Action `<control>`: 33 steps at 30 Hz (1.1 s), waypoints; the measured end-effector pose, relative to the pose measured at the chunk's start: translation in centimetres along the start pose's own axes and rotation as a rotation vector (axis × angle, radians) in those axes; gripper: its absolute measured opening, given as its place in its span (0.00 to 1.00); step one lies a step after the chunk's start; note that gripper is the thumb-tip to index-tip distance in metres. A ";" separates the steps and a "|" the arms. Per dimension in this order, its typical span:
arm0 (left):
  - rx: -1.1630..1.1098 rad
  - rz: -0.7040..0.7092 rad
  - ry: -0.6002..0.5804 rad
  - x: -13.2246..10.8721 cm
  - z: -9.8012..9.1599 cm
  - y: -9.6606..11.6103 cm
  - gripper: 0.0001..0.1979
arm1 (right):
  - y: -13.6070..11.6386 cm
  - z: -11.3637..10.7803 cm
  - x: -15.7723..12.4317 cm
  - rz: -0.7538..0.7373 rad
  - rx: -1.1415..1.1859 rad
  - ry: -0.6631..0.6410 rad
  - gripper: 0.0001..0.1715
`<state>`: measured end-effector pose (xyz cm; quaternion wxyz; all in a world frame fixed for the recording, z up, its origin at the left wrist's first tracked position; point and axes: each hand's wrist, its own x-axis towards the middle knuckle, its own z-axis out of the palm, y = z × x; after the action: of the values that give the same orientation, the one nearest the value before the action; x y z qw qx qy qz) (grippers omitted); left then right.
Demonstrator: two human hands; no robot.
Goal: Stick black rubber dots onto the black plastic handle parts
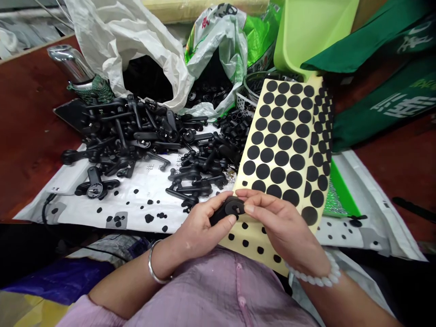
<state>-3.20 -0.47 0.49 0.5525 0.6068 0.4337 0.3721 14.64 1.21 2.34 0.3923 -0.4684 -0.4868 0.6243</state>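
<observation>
My left hand [200, 229] grips a black plastic lever handle [226, 211] close to its round end. The fingertips of my right hand [275, 222] pinch that same round end from the right. Under both hands lies a cream backing sheet of black round adhesive pads [281, 150]. Its lower part, nearest me, holds only smaller black dots. Whether a pad sits between my fingers and the handle is hidden.
Several black handles lie heaped [129, 131] on a white printed sheet [136, 200] with loose black dots. Behind stand white and green plastic bags [218, 50], a lime plastic bin [306, 32] and a chrome fitting [71, 63]. Green cloth [381, 104] lies right, on a reddish wooden table [34, 136].
</observation>
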 end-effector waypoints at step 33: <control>0.017 -0.067 0.172 -0.3 0.8 -1.4 0.21 | 2.0 2.3 -0.5 -0.657 -0.800 0.452 0.02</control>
<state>-2.67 -1.02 -0.95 0.5203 0.5624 0.5026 0.4005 12.49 -0.21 0.65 0.4525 -0.5264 -0.7097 0.1203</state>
